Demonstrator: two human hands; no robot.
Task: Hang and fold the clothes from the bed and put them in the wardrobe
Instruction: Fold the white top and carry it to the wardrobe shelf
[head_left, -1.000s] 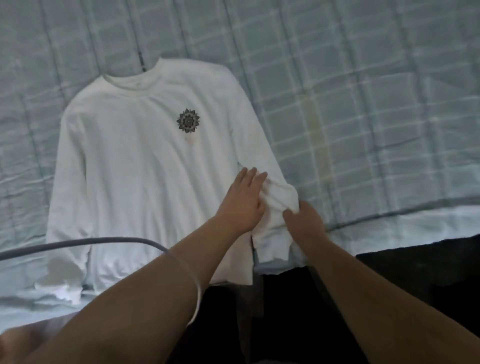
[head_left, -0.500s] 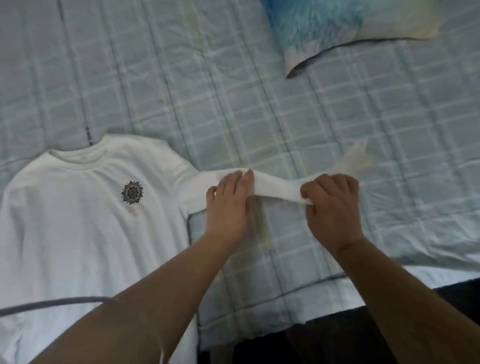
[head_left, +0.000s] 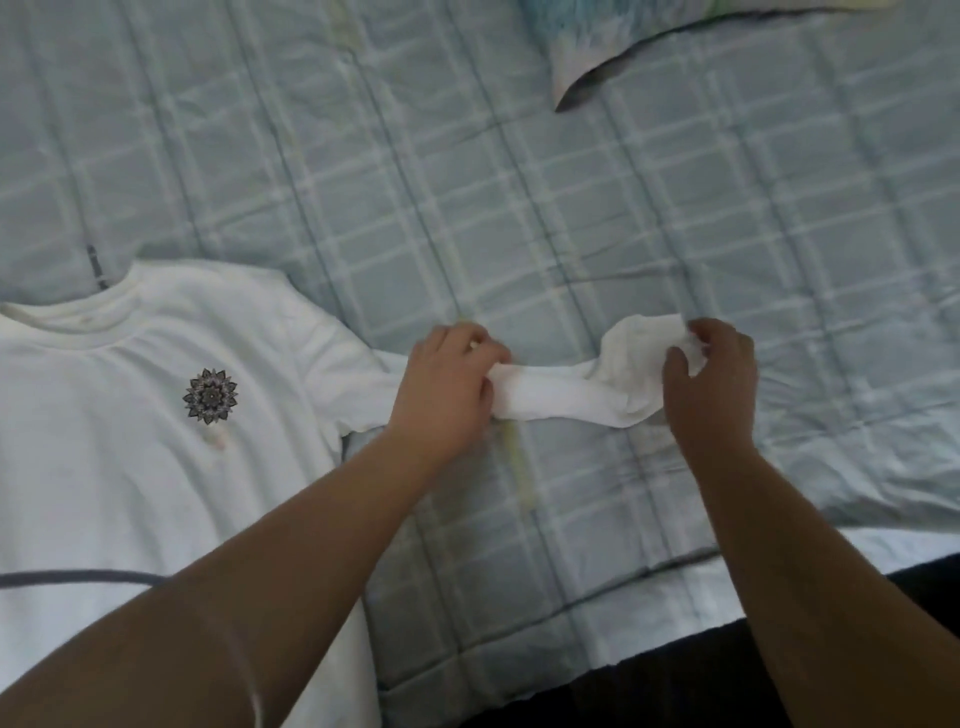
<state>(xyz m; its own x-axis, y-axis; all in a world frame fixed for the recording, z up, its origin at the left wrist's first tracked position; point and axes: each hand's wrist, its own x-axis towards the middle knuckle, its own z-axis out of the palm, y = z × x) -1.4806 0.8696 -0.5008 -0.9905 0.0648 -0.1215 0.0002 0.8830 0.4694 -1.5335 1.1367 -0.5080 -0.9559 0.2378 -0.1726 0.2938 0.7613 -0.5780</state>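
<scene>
A white long-sleeved shirt (head_left: 130, 457) with a small dark flower print on its chest lies face up on the left of the bed (head_left: 519, 208). Its one sleeve (head_left: 561, 402) is stretched out to the right across the bedcover. My left hand (head_left: 447, 395) grips that sleeve about halfway along. My right hand (head_left: 711, 384) pinches the bunched cuff end, which is folded back towards the shirt. The shirt's lower part is hidden behind my left forearm.
The bed has a pale blue checked cover. A blue furry pillow (head_left: 623, 47) lies at the top right. The bed's front edge (head_left: 675, 623) runs along the bottom right, with dark floor below it. A thin grey cord (head_left: 78, 577) crosses the shirt at the left.
The sleeve has been lifted from beside the shirt's body and pulled out to the right. Since half a second ago my right hand has folded the cuff end back and bunched it.
</scene>
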